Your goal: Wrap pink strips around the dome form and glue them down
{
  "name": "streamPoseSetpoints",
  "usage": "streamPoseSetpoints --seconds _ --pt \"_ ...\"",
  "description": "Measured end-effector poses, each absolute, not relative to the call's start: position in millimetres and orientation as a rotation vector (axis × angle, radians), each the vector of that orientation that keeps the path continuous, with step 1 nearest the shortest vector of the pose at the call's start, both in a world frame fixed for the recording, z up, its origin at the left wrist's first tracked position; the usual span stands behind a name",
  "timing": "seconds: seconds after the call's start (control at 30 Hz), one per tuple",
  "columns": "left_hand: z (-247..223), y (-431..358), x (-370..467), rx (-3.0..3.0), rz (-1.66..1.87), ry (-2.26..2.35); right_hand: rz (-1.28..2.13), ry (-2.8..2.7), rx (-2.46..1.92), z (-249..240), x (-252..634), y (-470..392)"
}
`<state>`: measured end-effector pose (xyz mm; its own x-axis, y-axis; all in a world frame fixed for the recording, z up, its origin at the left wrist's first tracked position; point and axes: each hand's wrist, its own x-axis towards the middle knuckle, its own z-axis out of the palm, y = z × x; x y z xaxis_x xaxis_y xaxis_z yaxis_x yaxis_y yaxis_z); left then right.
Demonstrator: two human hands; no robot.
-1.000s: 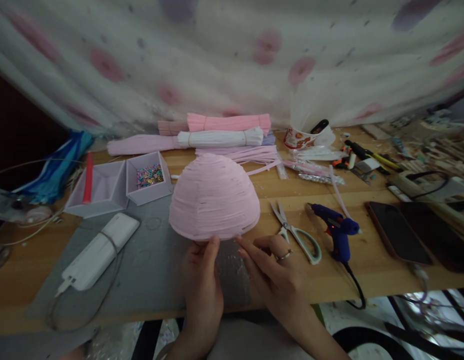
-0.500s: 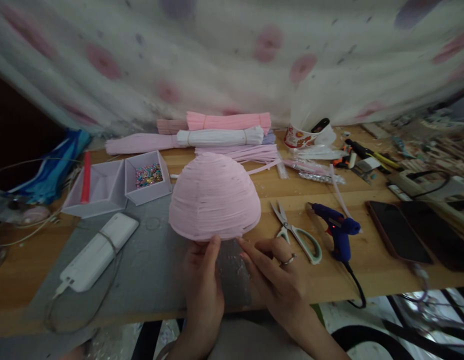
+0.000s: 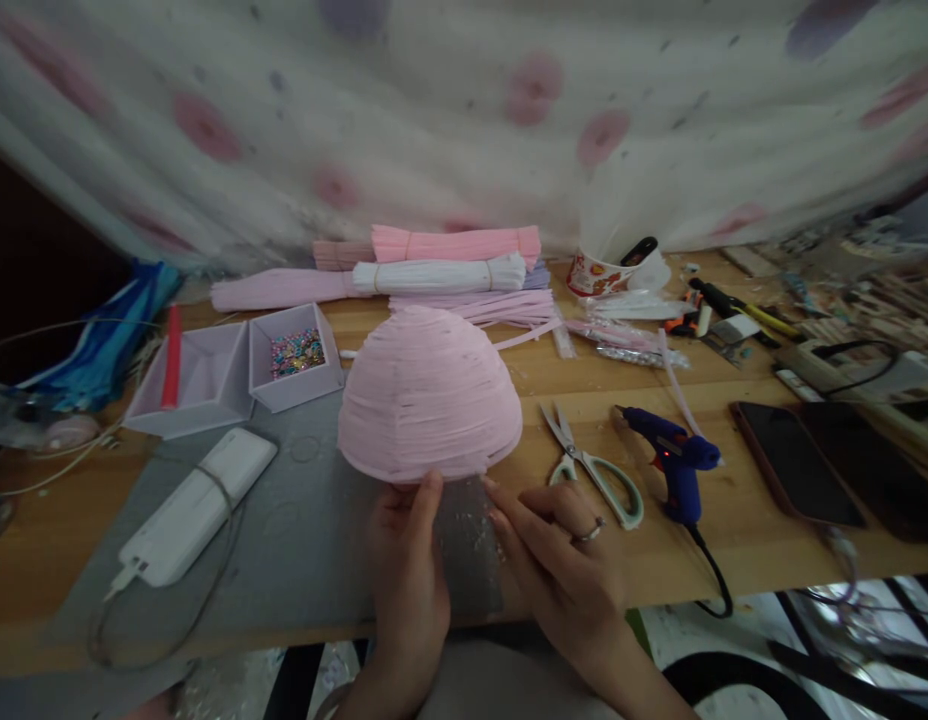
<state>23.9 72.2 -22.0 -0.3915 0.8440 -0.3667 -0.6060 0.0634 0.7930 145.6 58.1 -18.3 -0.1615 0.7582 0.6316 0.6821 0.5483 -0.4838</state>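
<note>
A pale pink dome (image 3: 430, 395) covered in rows of narrow fuzzy strips is held up over the grey mat. My left hand (image 3: 411, 550) grips its lower rim, thumb on the near side and fingers curled beneath. At the rim's lower right is my right hand (image 3: 565, 550), a ring on one finger. Its index fingertip and thumb are close together by the edge; what lies between them, if anything, is too small to make out. Scissors (image 3: 584, 465) with pale green handles lie just beyond the right hand, blades slightly apart.
A blue glue gun (image 3: 678, 460) with a red light and phones (image 3: 798, 465) lie at right. At left are a white power bank (image 3: 198, 505) with a cable and two white boxes (image 3: 209, 375), one containing beads (image 3: 297, 352). Bundled fuzzy stems (image 3: 449, 272) lie behind.
My right hand has slid slightly right and down along the dome's rim. The left hand and the dome have stayed nearly still.
</note>
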Motion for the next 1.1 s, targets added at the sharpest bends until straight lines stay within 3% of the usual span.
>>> streamPoseSetpoints --seconds 0.63,0.83,1.1 --pt "-22.6 72.2 24.0 0.262 1.572 1.182 0.132 -1.838 -1.167 -18.9 145.8 56.1" --pt "-24.5 71.8 20.2 0.303 1.591 1.194 0.491 -1.370 -1.360 -22.8 148.9 70.2" --pt "-28.5 71.6 16.9 0.346 1.610 1.187 0.460 -1.717 -1.324 -8.2 142.7 83.7"
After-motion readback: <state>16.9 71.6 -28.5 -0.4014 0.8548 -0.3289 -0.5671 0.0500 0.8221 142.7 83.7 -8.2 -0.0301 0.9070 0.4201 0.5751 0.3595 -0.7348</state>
